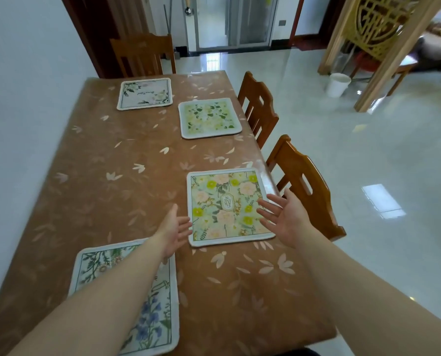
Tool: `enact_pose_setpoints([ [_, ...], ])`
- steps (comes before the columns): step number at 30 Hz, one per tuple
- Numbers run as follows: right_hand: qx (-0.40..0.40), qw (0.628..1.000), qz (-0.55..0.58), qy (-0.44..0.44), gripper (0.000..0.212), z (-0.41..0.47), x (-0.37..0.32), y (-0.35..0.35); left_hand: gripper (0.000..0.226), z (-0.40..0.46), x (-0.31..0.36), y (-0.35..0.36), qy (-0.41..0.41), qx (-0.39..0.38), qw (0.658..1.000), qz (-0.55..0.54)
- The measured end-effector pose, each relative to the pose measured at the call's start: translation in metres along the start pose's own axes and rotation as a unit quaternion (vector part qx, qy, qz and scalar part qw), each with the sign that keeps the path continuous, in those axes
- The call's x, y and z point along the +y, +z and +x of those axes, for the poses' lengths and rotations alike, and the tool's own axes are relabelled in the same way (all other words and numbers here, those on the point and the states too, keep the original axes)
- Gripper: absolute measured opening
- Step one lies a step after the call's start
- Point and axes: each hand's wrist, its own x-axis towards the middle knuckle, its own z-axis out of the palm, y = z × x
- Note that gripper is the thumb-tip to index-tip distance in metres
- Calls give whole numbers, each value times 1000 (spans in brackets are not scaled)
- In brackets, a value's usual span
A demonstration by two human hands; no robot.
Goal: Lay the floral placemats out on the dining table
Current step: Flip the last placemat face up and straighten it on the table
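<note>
Four floral placemats lie flat on the brown leaf-patterned worktop: a blue-flowered placemat near left, a yellow-and-pink placemat near right, a green-leaf placemat beyond it, and a white placemat far left. The left hand and right hand hover spread and empty at either side of the yellow-and-pink one. Wooden chairs line the right edge on a glossy tiled floor.
</note>
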Motion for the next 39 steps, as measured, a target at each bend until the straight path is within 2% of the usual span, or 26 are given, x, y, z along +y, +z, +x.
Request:
enact_pose_setpoints([
  [6,23,999,-21,18,55,24,5,-24,70,18,10,9,31,52,998,-13],
  [11,45,996,-44,56,51,60,5,-48,71,38,-10,21,7,119,993,2],
  [16,58,991,-63,98,47,93,-7,-62,60,51,-24,34,-7,163,987,8],
  [25,10,981,-137,134,54,150,-26,-65,54,59,-31,50,-12,226,974,-12],
  [30,-8,976,-164,145,49,159,-20,-65,57,61,-40,49,-14,245,969,-17],
  [36,21,974,-180,139,42,158,-17,-58,54,64,-30,51,-10,222,974,-41],
  [39,47,965,-220,131,45,150,-9,-57,61,70,-19,47,-14,207,978,-29],
])
